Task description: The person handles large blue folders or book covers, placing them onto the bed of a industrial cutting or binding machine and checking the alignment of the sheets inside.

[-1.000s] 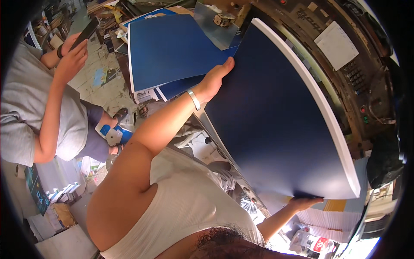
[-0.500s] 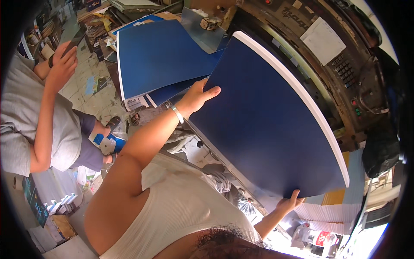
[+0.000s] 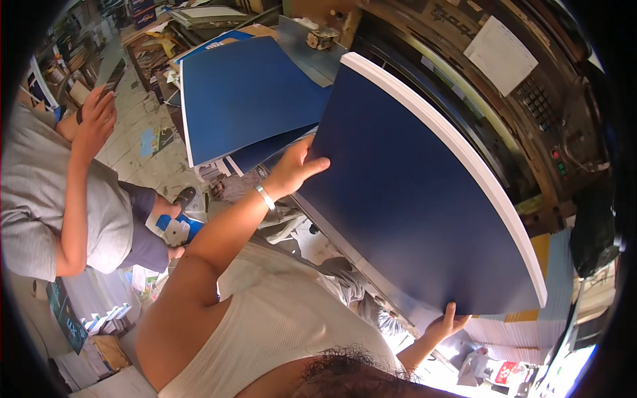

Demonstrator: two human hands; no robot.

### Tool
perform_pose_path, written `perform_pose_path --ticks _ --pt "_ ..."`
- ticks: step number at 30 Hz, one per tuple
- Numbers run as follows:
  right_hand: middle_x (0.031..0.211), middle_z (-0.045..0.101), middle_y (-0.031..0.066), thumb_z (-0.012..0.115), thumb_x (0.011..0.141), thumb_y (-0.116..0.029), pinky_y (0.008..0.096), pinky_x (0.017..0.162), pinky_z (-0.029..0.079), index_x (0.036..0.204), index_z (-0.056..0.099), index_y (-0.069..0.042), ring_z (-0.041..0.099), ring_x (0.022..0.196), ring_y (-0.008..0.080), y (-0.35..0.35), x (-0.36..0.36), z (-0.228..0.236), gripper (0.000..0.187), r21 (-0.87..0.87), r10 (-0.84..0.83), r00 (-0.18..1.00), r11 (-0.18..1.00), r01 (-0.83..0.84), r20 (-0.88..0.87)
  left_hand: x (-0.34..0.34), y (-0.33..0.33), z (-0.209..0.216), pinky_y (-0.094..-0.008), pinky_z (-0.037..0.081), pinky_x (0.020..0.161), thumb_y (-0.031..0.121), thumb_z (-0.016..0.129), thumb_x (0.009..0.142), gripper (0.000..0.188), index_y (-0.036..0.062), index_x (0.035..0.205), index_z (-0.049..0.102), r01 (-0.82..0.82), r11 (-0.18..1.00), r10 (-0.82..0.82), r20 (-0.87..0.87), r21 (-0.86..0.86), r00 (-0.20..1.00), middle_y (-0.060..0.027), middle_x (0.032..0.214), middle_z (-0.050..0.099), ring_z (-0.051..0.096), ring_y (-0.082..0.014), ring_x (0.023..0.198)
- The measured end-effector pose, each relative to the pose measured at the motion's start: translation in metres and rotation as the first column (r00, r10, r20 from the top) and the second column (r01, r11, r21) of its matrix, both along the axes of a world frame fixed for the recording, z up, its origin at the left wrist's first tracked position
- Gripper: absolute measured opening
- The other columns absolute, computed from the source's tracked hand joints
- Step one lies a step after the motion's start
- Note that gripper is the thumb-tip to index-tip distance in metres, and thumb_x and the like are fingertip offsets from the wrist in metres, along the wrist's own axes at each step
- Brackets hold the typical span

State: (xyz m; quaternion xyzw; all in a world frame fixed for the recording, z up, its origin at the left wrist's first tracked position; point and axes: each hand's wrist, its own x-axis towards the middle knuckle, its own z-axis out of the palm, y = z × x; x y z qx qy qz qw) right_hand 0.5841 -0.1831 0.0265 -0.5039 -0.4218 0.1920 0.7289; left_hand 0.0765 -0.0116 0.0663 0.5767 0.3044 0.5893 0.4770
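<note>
A large stack of dark blue sheets (image 3: pixel 411 192) with a white edge along its far side lies tilted in front of me, over the machine's metal bed. My left hand (image 3: pixel 296 166) grips its left edge, thumb on top and the other fingers hidden underneath. At the near right corner my right hand (image 3: pixel 448 325) holds the stack too, its thumb on the blue face and its fingers mostly beneath. Beyond my left hand, another stack of blue sheets (image 3: pixel 249 99) with white edges rests on the left side.
The large brown machine (image 3: pixel 451 40) has a keypad (image 3: pixel 536 103), buttons and a taped white paper (image 3: pixel 499 56). Another person (image 3: pixel 73 199) stands at the left holding a phone. Corrugated sheets (image 3: pixel 524 331) and a bottle with a red label (image 3: pixel 507 371) are at the lower right.
The held stack has shifted slightly left and down in view, and more of its layered white edge shows. Both hands keep their hold. The other person's hand has turned a little.
</note>
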Motion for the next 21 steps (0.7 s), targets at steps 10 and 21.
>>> perform_pose_path --ticks 10,21 --pt "0.14 0.06 0.017 0.077 0.092 -0.011 0.0415 0.111 0.043 0.149 0.048 0.004 0.057 0.124 0.0268 -0.014 -0.021 -0.007 0.066 -0.021 -0.118 0.993 0.993 0.118 0.029 0.022 -0.031 -0.004 -0.0355 0.039 0.118 0.011 0.072 0.1 0.061 -0.0036 0.153 0.046 -0.226 0.974 0.225 0.089 -0.005 0.97 -0.0114 0.149 0.058 0.052 -0.018 0.137" --pt "0.117 0.068 0.0152 0.076 0.093 -0.011 0.0388 0.097 0.05 0.143 0.054 0.005 0.064 0.103 0.0214 -0.016 -0.039 -0.02 0.056 -0.06 -0.342 0.937 0.936 0.347 0.078 0.023 -0.04 -0.019 -0.0344 0.044 0.115 0.006 0.068 0.102 0.054 -0.0042 0.151 0.048 -0.194 0.976 0.212 0.238 -0.094 0.948 -0.0124 0.149 0.058 0.055 -0.0186 0.135"
